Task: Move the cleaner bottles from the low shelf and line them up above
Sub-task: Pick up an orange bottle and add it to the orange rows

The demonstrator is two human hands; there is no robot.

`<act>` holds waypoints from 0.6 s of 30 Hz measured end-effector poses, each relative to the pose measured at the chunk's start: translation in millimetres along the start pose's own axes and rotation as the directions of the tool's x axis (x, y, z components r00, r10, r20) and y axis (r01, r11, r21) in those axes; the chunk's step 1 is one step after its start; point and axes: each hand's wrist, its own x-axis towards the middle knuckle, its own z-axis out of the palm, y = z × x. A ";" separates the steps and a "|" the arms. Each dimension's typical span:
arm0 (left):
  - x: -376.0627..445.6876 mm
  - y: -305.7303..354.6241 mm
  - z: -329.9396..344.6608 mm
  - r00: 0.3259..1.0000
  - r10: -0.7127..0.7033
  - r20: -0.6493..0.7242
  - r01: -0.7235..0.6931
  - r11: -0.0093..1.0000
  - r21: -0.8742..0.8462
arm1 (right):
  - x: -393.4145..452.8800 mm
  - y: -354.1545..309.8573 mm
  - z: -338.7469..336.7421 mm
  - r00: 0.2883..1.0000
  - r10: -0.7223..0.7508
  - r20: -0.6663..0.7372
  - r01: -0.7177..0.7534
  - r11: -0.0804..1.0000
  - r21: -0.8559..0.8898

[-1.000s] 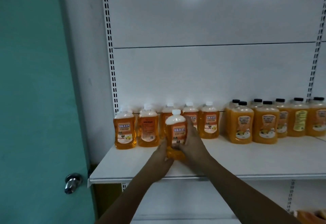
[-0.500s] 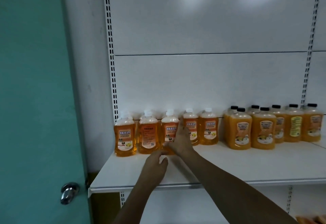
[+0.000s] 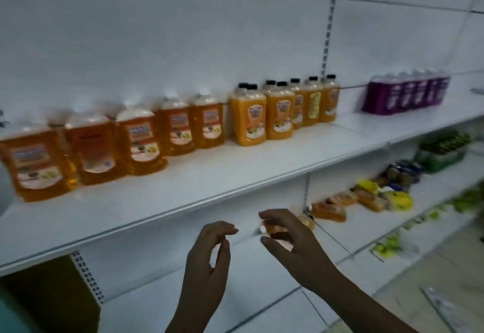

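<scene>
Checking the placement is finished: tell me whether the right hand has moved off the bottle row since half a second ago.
Yes. The right hand has dropped from the white-capped bottles to below the upper shelf's front edge, holding nothing.

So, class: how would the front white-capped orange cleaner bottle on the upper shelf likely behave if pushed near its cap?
The white-capped orange bottle looks nearly full, so probably heavy for its size. It stands taller than wide, so a high push may tip it. Its smooth plastic may feel slippery.

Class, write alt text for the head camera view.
Two empty hands, left hand and right hand, reach down below a white shelf holding a row of orange bottles. More orange bottles lie on the low shelf beyond.
</scene>
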 end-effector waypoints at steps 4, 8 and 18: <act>-26.2 -45.1 55.1 0.967 -0.178 0.181 0.184 0.983 -0.021 | -29.0 80.8 -33.1 0.974 0.228 -0.003 -0.228 0.973 -0.024; -26.1 -99.5 110.2 0.854 -0.394 0.339 0.391 0.917 0.081 | -40.4 168.3 -56.7 0.895 0.446 0.008 -0.446 0.895 -0.004; 55.7 -231.8 332.8 0.492 -0.705 0.510 0.536 0.707 0.461 | 49.7 450.2 -95.4 0.654 0.752 -0.079 -0.735 0.657 0.168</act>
